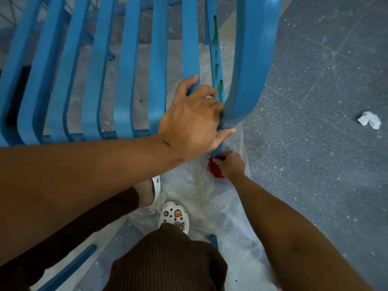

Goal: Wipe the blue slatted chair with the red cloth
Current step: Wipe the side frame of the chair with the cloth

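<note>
The blue slatted chair (128, 66) fills the upper left of the head view, seen from above. Green drips run down one narrow slat (216, 59) near its right side. My left hand (193, 118) grips the chair's front right corner, fingers curled over the slat ends and thumb under the edge. Below that corner my right hand (231, 164) is shut on the bunched red cloth (216, 168), which touches the lower end of the chair's blue edge.
Clear plastic sheeting (220, 206) lies on the floor under the chair and my feet. A white clog (174, 216) stands on it. A crumpled white tissue (369, 120) lies on the grey speckled floor at right. Another blue bar (69, 267) crosses the lower left.
</note>
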A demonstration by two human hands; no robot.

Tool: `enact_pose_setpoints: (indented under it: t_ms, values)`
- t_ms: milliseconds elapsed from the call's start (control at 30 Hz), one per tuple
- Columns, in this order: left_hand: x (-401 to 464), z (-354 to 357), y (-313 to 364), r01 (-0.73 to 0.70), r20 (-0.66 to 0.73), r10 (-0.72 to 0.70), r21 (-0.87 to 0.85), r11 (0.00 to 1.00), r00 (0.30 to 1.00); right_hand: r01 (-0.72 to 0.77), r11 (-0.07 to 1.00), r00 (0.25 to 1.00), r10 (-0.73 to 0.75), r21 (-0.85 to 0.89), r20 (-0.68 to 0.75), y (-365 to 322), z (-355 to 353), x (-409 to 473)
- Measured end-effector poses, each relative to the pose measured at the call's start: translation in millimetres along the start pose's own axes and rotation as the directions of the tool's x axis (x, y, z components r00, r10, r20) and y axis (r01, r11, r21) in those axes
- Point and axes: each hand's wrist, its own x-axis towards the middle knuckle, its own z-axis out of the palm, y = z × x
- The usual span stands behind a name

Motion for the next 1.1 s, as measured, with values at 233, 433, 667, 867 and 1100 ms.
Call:
enact_pose_setpoints:
  t_ms: [233,433,667,867,1100]
  values:
    - [-0.6,2.1,-2.0,-0.010,-0.020,0.010,-0.002,1.000,1.000,-0.026,0.997,1.000,0.027,-0.074,0.016,-4.0,4.2,5.4]
    - [0.4,0.9,-1.6,-0.002,0.053,0.002,0.005,1.000,0.999,0.015,0.999,0.996,-0.011,0.045,-0.087,-6.5,-6.4,-8.3]
    - [0.9,0.0,-0.7,-0.003,0.071,0.002,0.016,1.000,0.997,0.033,0.999,0.995,-0.032,-0.001,-0.099,-5.8,-5.7,-8.1]
    - [0.3,-2.1,0.1,-0.003,0.085,0.005,-0.018,1.000,0.996,-0.053,0.998,0.996,0.056,0.046,-0.071,-3.8,12.3,-6.8]
    - [1.2,-6.4,0.7,0.004,0.081,0.000,-0.052,0.999,0.997,0.148,0.976,0.959,-0.102,0.159,-0.266,-24.5,-19.5,-34.9]
